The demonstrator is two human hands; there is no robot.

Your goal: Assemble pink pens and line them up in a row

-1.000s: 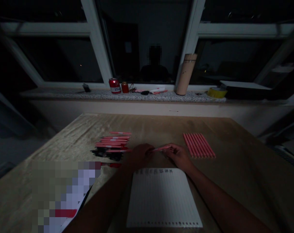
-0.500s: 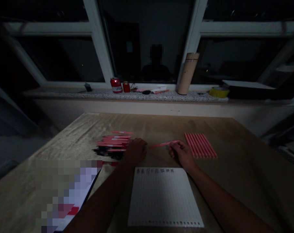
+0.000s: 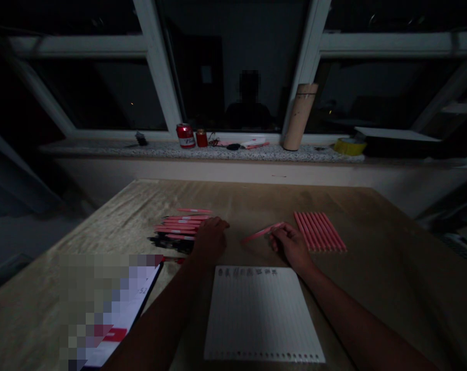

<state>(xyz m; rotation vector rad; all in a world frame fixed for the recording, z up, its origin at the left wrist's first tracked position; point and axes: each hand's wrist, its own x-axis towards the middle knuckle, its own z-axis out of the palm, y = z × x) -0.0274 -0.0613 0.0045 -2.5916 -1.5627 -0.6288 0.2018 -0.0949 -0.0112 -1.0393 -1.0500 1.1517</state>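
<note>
My right hand pinches a slim pink pen by its right end. The pen slants over the table, its far end pointing left and down. To the left, my left hand rests low beside a loose pile of pink pens, fingers partly spread and holding nothing I can see; it hides the pile's right end. Dark pens lie at the pile's near side. Right of my right hand, several pink pens lie side by side in a neat row.
A lined notepad with writing lies between my forearms. A partly blurred screen is at the left. On the windowsill stand a red can, a small red jar, a tall tan cylinder and yellow tape.
My left hand has drawn back a little left, away from the pen. The pen's free left end has swung down toward me, while my right hand stays nearly in place.
</note>
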